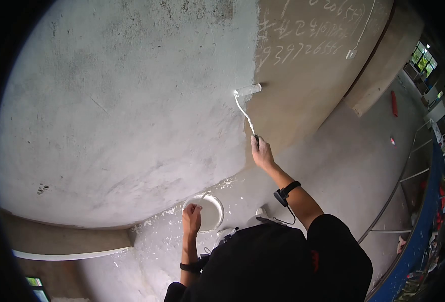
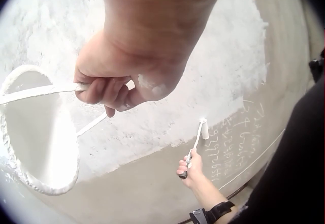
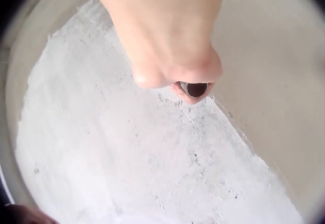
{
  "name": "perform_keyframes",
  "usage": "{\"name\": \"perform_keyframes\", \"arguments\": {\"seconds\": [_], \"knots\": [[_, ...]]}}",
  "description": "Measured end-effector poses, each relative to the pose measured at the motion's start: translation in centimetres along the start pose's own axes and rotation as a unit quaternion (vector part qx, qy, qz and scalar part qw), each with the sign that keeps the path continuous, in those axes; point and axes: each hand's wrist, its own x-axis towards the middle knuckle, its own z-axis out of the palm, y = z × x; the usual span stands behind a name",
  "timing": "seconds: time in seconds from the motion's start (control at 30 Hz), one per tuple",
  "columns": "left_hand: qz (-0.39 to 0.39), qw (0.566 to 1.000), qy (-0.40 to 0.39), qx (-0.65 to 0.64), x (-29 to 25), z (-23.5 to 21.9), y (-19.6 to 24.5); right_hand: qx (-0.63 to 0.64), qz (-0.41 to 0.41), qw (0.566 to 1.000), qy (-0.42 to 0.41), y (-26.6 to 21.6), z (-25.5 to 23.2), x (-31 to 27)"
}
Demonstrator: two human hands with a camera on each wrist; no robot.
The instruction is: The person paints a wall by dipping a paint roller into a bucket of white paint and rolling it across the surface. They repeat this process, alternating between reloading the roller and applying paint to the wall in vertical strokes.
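My right hand (image 1: 262, 153) grips the dark handle of a paint roller (image 1: 248, 90). The roller's white sleeve lies at the border between the white-coated wall (image 1: 147, 95) and the bare brownish wall (image 1: 293, 95). In the right wrist view, the hollow end of the roller handle (image 3: 197, 89) pokes out from the curled fingers. My left hand (image 1: 192, 219) holds the white bail handle (image 2: 43, 92) of a paint bucket (image 2: 38, 186). The bucket hangs tilted in the left wrist view, its rim crusted with white paint. Dabs of paint mark the base of my left hand.
White splashes (image 1: 157, 219) spot the grey floor along the wall's foot. Chalk-like writing (image 1: 303, 53) and a wall socket (image 1: 351, 54) show on the bare part. A red object (image 1: 394, 103) lies farther off on the floor. My shoe (image 1: 261, 213) stands near the bucket.
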Motion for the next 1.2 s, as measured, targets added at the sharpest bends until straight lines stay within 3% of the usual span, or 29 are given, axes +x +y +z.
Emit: {"name": "perform_keyframes", "arguments": {"seconds": [0.3, 0.43, 0.5, 0.53, 0.63, 0.7, 0.73, 0.8, 1.2], "knots": [[-0.021, 1.000, 0.007, -0.005, -0.6, 0.1, 0.2, -0.068, 0.033, 0.994, -0.077, 9.8, 3.9, -4.3], [-0.032, 0.999, 0.004, -0.001, -0.6, 0.2, 0.6, -0.066, 0.057, 0.988, -0.124, 11.9, 4.8, -4.9], [-0.040, 0.999, 0.001, -0.010, -0.6, 0.1, 0.6, -0.098, -0.023, 0.990, -0.098, 12.2, 5.0, -4.9], [-0.043, 0.999, 0.002, -0.007, -0.7, 0.1, 0.7, -0.096, -0.021, 0.990, -0.102, 12.3, 5.2, -4.8], [-0.042, 0.999, 0.004, 0.000, -1.0, 0.1, 1.5, -0.075, -0.043, 0.994, -0.068, 9.3, 3.5, -2.6], [-0.034, 0.999, 0.006, 0.007, -0.8, 0.3, 1.4, -0.219, -0.245, 0.944, 0.021, 7.9, 2.5, -0.4], [-0.032, 0.999, 0.006, 0.005, -0.7, 0.4, 1.0, -0.220, -0.246, 0.944, 0.022, 6.2, 1.4, 0.5], [-0.026, 1.000, 0.004, 0.003, -0.3, 0.7, 0.3, -0.043, -0.048, 0.998, -0.010, 1.2, -1.5, 2.4], [-0.001, 1.000, 0.008, 0.012, -0.6, 0.5, 1.8, 0.042, -0.152, 0.986, 0.056, -16.4, -8.5, 7.9]]}}
